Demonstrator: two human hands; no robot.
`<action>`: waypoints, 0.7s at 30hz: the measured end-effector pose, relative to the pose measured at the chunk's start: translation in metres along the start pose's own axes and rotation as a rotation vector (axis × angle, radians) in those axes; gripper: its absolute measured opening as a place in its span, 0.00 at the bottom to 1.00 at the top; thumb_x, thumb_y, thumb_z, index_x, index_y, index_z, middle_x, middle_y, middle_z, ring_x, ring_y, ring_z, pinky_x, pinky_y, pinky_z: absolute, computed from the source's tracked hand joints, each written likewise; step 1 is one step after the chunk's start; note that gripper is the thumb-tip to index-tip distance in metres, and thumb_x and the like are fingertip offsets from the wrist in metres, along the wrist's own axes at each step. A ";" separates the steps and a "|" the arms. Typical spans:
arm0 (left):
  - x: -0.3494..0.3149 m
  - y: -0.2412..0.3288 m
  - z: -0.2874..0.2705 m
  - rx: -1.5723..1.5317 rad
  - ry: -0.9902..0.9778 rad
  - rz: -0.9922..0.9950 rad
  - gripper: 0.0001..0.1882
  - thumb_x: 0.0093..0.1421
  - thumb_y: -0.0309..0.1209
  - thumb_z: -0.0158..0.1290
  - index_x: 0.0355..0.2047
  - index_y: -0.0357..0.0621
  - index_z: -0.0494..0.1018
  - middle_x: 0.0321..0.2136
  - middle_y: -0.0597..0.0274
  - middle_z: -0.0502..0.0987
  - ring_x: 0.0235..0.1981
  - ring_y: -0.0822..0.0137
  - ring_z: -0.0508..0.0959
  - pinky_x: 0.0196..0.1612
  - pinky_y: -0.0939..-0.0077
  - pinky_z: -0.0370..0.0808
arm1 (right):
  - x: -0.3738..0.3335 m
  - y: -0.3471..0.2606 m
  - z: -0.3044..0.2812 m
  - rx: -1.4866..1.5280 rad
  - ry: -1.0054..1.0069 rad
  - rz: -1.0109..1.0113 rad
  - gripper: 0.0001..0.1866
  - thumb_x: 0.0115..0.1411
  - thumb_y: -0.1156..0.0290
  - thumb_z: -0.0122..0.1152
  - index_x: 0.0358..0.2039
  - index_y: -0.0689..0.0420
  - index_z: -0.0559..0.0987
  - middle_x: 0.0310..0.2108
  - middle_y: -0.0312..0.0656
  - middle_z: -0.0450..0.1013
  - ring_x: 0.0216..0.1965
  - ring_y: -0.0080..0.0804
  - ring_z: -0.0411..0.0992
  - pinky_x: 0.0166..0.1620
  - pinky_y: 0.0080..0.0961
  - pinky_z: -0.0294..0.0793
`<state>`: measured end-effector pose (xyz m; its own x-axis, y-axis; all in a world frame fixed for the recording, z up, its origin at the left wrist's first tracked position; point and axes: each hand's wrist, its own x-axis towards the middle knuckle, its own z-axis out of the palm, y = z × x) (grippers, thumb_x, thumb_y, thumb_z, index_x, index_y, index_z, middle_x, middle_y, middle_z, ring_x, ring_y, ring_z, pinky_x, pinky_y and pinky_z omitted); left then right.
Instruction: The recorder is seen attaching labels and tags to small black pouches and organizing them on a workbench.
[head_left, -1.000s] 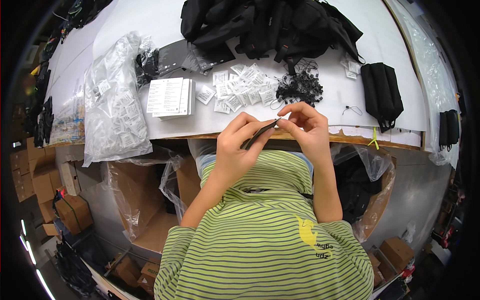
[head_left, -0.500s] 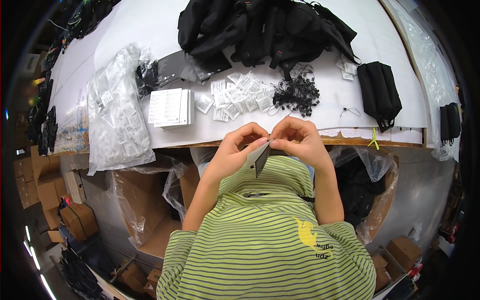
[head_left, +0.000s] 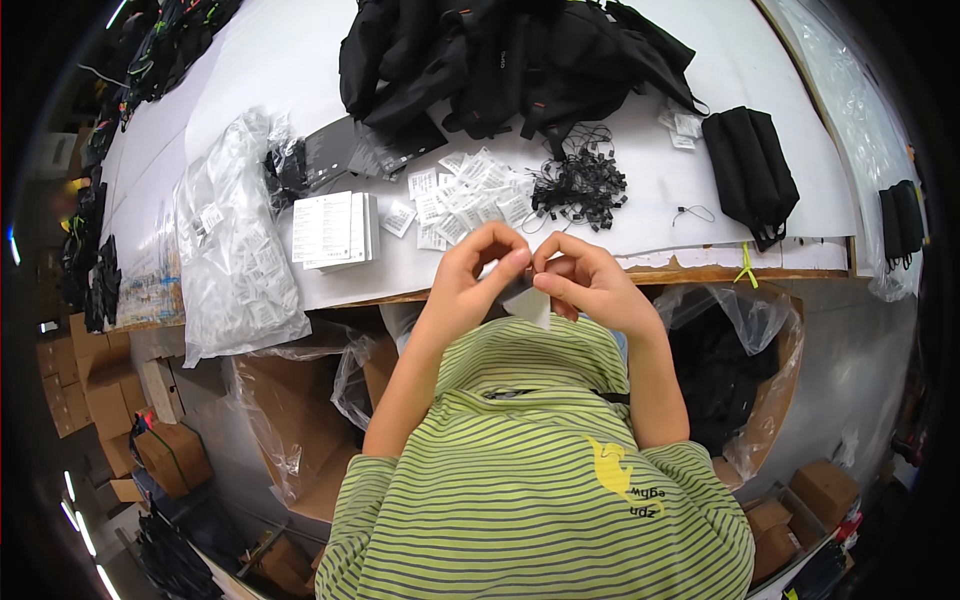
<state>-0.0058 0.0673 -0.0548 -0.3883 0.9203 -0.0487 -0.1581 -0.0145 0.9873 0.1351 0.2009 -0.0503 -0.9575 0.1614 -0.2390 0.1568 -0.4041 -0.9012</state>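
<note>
In front of my belly, above the table's near edge, my left hand (head_left: 470, 285) pinches a small dark and white tag (head_left: 530, 305) between thumb and fingers. My right hand (head_left: 590, 285) is closed at the tag's upper right edge, fingertips nearly meeting those of the left. Whether a cord runs between the fingertips is too small to tell. Just beyond my hands lie a pile of small white printed packets (head_left: 480, 195) and a tangle of black cords with little plastic clips (head_left: 590, 185). One loose cord (head_left: 693, 213) lies apart to the right.
A stack of white printed cards (head_left: 330, 230) stands left, beside a clear plastic bag of white packets (head_left: 245, 250) hanging over the table edge. Black bags (head_left: 510, 65) are heaped at the back, with dark cards (head_left: 345, 150) before them. A folded black bag (head_left: 752, 175) lies right. Lined cartons (head_left: 300, 430) stand below.
The tag has turned between my hands, so a white face now hangs downward where a dark one showed. My fingers have shifted on it, the right ones curling more. The view has shifted slightly.
</note>
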 end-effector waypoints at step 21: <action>0.109 -0.029 0.000 0.687 0.320 0.446 0.04 0.54 0.23 0.56 0.28 0.36 0.72 0.37 0.59 0.70 0.25 0.66 0.73 0.30 0.75 0.71 | -0.008 0.014 -0.020 -0.059 0.582 -0.107 0.05 0.57 0.72 0.62 0.30 0.59 0.76 0.20 0.30 0.71 0.19 0.12 0.65 0.19 0.10 0.60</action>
<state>-0.0433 0.1678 -0.0886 -0.5356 0.7299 0.4248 0.6103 -0.0132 0.7921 0.1493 0.2117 -0.0683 -0.6811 0.6727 -0.2892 0.0958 -0.3098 -0.9460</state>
